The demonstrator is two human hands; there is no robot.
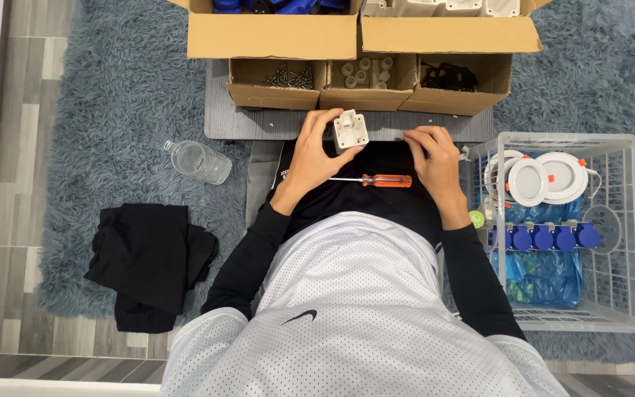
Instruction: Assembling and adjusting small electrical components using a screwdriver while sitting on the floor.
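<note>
The left hand (316, 153) is gripping a small white plastic housing (350, 129), fingers curled around its left side and thumb pressing its lower edge, holding it just above the lap in front of the grey mat (259, 121). The right hand (431, 156) is lying palm down on the black lap, fingers bent and pressed together near the mat's edge; I cannot tell whether it is pinching anything. An orange-handled screwdriver (376, 180) is lying across the lap between the 2 hands, touching neither. 3 small cardboard boxes (369, 81) are sitting on the mat, holding screws, white caps and black parts. A white wire basket (611, 220) with round white lamps and blue fittings is standing just beside the right hand.
</note>
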